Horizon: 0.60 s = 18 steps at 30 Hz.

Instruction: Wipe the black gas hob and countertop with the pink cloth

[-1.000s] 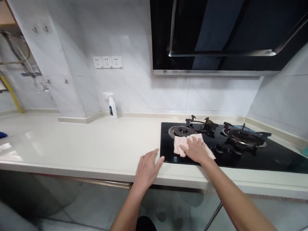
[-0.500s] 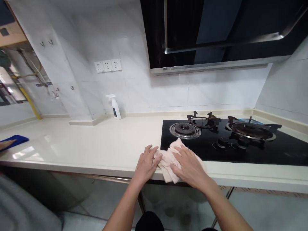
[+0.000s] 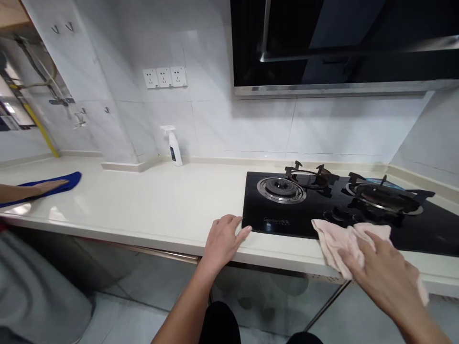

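Note:
A pale pink cloth (image 3: 342, 243) lies bunched over the front edge of the black gas hob (image 3: 294, 222) and the counter lip, below the knobs. My right hand (image 3: 385, 270) presses on it from above, thumb to the left, gripping it; part of the cloth sticks out beyond the far side of the hand. My left hand (image 3: 224, 239) rests on the counter edge at the hob's front left corner. It holds nothing, with the thumb apart from the fingers.
On the left, another person's hand (image 3: 50, 185) lies on a blue cloth (image 3: 73, 180) on the white counter (image 3: 143, 200). A white spray bottle (image 3: 174, 148) stands by the wall. The range hood (image 3: 322, 57) hangs above the hob, whose pan supports (image 3: 311, 179) stick up.
My right hand has moved right along the hob's front edge with the pink cloth. My left hand has let go of the cloth and stayed near the corner. The other person's blue cloth has shifted right.

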Each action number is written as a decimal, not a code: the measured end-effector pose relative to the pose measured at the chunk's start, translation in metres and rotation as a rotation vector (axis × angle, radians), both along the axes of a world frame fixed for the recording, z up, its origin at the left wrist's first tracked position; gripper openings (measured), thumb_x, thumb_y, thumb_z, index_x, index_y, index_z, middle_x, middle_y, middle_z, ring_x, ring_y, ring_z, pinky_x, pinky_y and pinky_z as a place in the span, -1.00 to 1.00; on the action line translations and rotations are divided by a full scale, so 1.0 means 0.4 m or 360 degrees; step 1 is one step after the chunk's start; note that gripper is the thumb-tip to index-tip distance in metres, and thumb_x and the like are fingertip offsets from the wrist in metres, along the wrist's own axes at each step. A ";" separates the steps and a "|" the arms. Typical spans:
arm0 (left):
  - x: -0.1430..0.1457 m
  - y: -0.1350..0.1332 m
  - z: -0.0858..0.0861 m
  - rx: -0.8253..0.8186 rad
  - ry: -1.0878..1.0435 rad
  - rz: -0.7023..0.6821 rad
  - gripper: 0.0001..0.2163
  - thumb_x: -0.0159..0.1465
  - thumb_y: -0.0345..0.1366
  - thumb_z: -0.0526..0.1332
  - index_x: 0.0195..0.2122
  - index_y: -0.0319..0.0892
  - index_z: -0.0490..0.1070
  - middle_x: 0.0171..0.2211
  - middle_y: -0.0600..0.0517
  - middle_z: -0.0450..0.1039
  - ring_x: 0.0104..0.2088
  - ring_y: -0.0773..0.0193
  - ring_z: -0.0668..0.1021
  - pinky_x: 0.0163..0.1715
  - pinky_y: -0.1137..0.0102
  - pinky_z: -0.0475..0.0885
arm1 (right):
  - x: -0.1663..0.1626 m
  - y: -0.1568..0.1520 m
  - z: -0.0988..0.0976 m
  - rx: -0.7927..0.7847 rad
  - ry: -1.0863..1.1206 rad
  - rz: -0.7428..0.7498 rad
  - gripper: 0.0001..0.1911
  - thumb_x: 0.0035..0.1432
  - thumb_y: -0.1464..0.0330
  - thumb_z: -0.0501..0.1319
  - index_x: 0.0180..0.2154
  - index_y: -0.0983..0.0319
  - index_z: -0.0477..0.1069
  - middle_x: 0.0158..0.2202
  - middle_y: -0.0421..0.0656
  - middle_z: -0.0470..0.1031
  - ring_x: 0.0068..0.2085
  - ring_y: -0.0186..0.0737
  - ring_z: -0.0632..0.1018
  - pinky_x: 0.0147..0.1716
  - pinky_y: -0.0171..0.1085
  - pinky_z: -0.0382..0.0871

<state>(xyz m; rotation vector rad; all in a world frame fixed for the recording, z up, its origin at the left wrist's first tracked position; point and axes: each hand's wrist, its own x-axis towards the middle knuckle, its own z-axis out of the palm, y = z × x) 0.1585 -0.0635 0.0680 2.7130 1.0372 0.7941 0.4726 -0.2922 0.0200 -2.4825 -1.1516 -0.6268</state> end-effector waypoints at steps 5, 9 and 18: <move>0.004 0.001 -0.006 0.0073 0.0014 0.0023 -0.66 0.49 -0.01 0.10 0.10 -0.07 0.49 0.08 -0.06 0.54 0.10 0.08 0.55 0.12 0.16 0.38 | -0.250 0.142 0.043 -0.0112 0.0050 0.0288 -0.34 0.30 -0.02 -0.01 0.19 0.25 0.45 0.38 0.12 0.24 0.37 0.49 0.16 0.17 0.36 0.21; 0.002 0.010 -0.006 0.0107 0.0022 -0.0011 -0.71 0.52 -0.10 0.04 0.04 -0.06 0.49 0.03 -0.03 0.56 0.08 0.12 0.55 0.11 0.19 0.38 | -0.398 0.256 0.084 -0.0120 0.0113 0.0800 -0.31 0.29 -0.03 0.13 0.28 0.23 0.37 0.42 0.11 0.18 0.42 0.43 0.08 0.29 0.28 0.07; -0.004 0.028 -0.009 -0.0066 -0.0165 -0.0008 -0.68 0.52 -0.17 -0.02 0.11 -0.10 0.44 0.05 -0.06 0.58 0.06 0.11 0.58 0.09 0.21 0.41 | -0.315 0.300 0.151 -0.0275 0.0577 0.1541 -0.27 0.25 -0.03 0.22 0.34 0.12 0.29 0.49 -0.07 0.06 0.49 0.15 0.03 0.41 0.16 -0.01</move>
